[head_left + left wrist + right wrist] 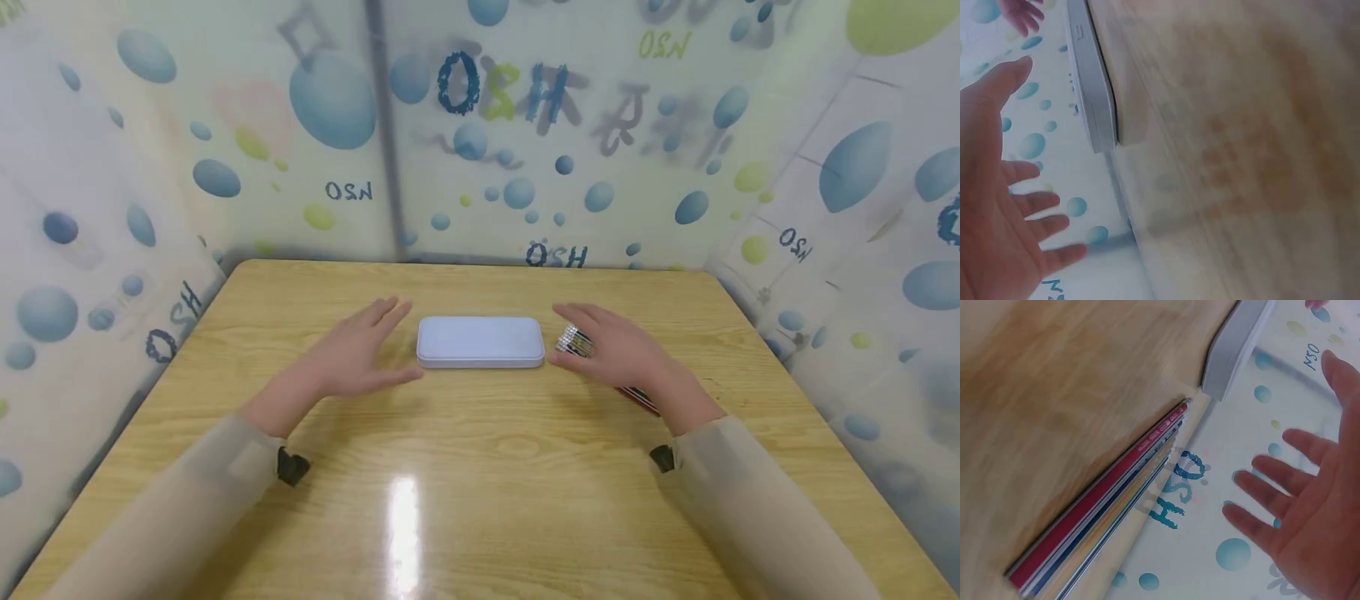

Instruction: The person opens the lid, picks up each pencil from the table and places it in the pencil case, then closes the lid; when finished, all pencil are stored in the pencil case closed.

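A closed white case (480, 340) with rounded corners lies flat on the wooden table. Just left of it, my left hand (348, 350) is held with fingers straight and thumb spread, gripping nothing. Opposite, my right hand (618, 346) hovers by the case's right end, also with fingers extended and nothing held. Beneath and beside the right hand, partly hidden by it in the head view, lies a row of pencils (1107, 500) in red, blue and yellow. The left wrist view shows the side of the white case with a small catch-like mark.
The wooden table (480, 467) has a bright light reflection near its front. Fabric-like walls (480, 167) with blue and green spots and letters enclose it at the back and both sides.
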The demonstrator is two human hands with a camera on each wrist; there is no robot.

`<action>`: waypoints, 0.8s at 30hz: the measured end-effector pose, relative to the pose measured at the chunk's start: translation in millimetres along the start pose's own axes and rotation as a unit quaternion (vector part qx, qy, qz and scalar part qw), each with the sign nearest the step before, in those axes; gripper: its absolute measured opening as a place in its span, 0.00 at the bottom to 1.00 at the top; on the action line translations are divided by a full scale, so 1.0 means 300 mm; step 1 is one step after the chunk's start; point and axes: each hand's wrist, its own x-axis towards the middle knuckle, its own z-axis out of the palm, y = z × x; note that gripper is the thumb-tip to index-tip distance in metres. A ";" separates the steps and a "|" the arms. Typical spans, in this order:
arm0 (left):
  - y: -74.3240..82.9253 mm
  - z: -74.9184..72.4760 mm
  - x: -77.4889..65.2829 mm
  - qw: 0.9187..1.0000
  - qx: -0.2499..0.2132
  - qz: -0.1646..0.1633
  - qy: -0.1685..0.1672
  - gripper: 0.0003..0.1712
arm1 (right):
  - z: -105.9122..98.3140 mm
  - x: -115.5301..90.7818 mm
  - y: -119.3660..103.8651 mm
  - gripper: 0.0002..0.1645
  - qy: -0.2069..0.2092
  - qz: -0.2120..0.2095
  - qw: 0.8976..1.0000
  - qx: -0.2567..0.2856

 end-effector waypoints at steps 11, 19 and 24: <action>0.007 0.023 0.138 0.994 -0.049 0.081 -0.049 0.54 | 0.016 0.150 -0.042 0.47 -0.068 -0.048 0.993 0.078; 0.028 0.055 0.212 0.992 -0.063 0.079 -0.075 0.52 | 0.067 0.223 -0.063 0.44 -0.107 -0.032 0.989 0.100; 0.028 0.070 0.231 0.990 -0.070 0.087 -0.086 0.46 | 0.096 0.247 -0.060 0.41 -0.110 -0.027 0.988 0.105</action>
